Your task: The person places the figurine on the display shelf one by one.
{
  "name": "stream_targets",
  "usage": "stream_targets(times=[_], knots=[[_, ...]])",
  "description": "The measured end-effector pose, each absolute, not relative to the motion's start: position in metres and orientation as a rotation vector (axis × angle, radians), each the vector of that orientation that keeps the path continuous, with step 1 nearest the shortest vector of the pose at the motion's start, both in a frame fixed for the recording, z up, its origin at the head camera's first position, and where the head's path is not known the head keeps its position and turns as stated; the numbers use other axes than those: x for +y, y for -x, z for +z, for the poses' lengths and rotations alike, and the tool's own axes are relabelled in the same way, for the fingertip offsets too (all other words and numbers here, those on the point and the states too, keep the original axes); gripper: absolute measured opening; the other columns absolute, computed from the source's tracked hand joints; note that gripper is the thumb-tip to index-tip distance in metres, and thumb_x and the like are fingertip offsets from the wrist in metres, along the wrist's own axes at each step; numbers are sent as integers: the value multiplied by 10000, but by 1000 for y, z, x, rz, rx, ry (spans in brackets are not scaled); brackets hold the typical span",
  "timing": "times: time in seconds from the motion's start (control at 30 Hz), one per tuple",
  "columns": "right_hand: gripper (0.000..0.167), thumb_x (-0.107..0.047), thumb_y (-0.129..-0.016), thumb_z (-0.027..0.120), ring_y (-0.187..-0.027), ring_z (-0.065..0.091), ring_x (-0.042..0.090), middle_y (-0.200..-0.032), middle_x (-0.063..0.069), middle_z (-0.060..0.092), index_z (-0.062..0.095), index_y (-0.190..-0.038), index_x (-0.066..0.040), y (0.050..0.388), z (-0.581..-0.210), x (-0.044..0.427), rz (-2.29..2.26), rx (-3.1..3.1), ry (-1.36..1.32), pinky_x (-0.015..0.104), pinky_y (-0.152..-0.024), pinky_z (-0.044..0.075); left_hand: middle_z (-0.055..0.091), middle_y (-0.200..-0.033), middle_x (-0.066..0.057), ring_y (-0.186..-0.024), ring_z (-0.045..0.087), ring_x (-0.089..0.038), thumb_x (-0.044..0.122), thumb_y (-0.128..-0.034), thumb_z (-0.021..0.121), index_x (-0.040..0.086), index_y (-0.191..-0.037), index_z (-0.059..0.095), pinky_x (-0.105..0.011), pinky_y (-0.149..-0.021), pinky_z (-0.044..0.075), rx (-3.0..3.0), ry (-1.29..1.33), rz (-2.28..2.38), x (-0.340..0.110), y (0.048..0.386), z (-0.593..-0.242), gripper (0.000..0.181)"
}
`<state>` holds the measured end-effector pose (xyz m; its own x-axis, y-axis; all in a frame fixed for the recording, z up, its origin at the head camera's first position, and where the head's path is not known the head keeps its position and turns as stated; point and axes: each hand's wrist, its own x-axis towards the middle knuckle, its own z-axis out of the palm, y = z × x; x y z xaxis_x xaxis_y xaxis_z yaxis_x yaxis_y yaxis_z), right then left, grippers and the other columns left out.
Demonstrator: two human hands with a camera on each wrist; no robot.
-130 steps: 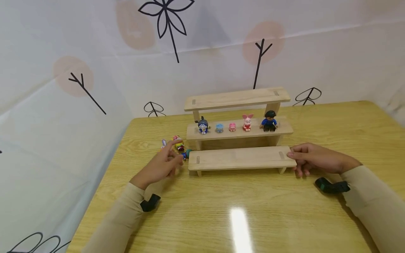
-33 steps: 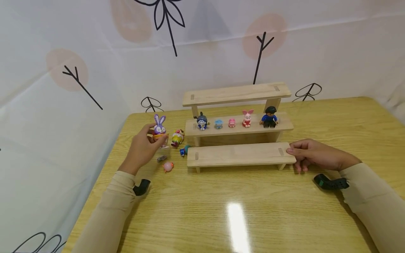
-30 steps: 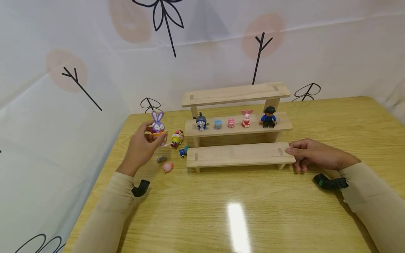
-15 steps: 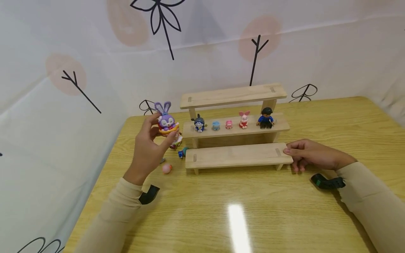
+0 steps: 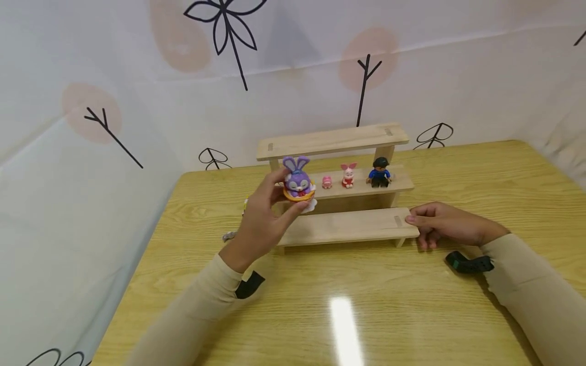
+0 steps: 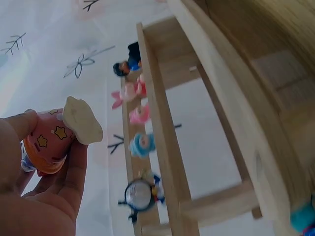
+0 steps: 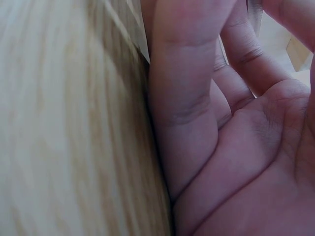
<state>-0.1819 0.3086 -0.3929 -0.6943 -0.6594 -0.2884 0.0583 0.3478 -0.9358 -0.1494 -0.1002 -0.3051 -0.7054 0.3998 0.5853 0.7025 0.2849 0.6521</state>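
Note:
My left hand (image 5: 262, 218) pinches a purple rabbit figure (image 5: 298, 183) between thumb and fingers, held up in front of the left part of the wooden tiered shelf (image 5: 343, 226). The left wrist view shows the figure's pink base with stars (image 6: 51, 135) and a pale foot plate. My right hand (image 5: 450, 223) grips the right end of the lowest board, thumb on top. On the middle board stand a small pink figure (image 5: 327, 182), a pig figure in red (image 5: 348, 176) and a figure with a black cap (image 5: 379, 173). The left wrist view also shows a light-blue figure (image 6: 142, 145) and a dark-headed one (image 6: 140, 194) there.
The top board (image 5: 331, 140) holds no figure. A small grey item (image 5: 228, 236) lies on the table (image 5: 293, 310) left of the shelf, and part of a yellow figure (image 5: 244, 205) shows behind my left hand. A patterned cloth (image 5: 293, 96) hangs behind the table.
My left hand reached the loose figures, took hold of the rabbit, lifted it and carried it right to the shelf. My right hand stays at the lowest board's end.

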Motion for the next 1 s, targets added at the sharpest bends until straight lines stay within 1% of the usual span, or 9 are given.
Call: stream_targets(times=[0.1, 0.3, 0.5, 0.67, 0.93, 1.0], knots=[[374, -237, -1113, 357, -706, 684, 220, -855, 143, 711, 564, -1281, 24, 182, -394, 308, -1393, 1956, 512, 379, -598, 590, 587, -1268, -154, -1095, 685, -224, 97, -922, 721, 7, -1423, 425, -283, -901, 590, -2268, 1038, -1400, -87, 150, -310, 590], [365, -232, -1113, 353, -701, 681, 217, -852, 132, 710, 574, -1266, 16, 183, -393, 307, -1406, 1942, 520, 379, -595, 587, 568, -1284, -133, -1098, 681, -197, 144, -944, 704, 22, -1427, 413, -205, -896, 572, -2331, 1088, -1416, -56, 155, -319, 577], [366, -249, -1115, 340, -700, 685, 192, -838, 107, 719, 586, -1263, -22, 183, -392, 306, -1424, 1908, 501, 364, -600, 590, 548, -1308, -118, -1094, 640, -172, 173, -955, 698, 39, -1450, 387, -220, -921, 565, -2403, 1137, -1446, -26, 158, -325, 599], [366, -261, -1114, 334, -706, 690, 171, -817, 84, 720, 597, -1219, -29, 184, -393, 308, -1453, 1865, 479, 339, -604, 595, 541, -1299, -97, -1119, 598, -120, 196, -956, 696, 50, -1457, 374, -127, -933, 516, -2463, 1191, -1401, -6, 160, -331, 613], [370, -247, -1112, 315, -705, 690, 153, -814, 75, 724, 609, -1167, -29, 187, -397, 310, -1469, 1825, 509, 316, -609, 599, 541, -1327, -82, -1139, 597, -66, 177, -960, 684, 51, -1440, 367, -66, -941, 470, -2523, 1270, -1343, 19, 164, -342, 589], [367, -243, -1113, 312, -706, 690, 153, -815, 73, 723, 609, -1152, -32, 188, -398, 311, -1473, 1821, 514, 317, -611, 599, 540, -1328, -83, -1153, 592, -68, 168, -961, 680, 46, -1432, 367, -59, -947, 460, -2524, 1291, -1317, 24, 165, -345, 579]])
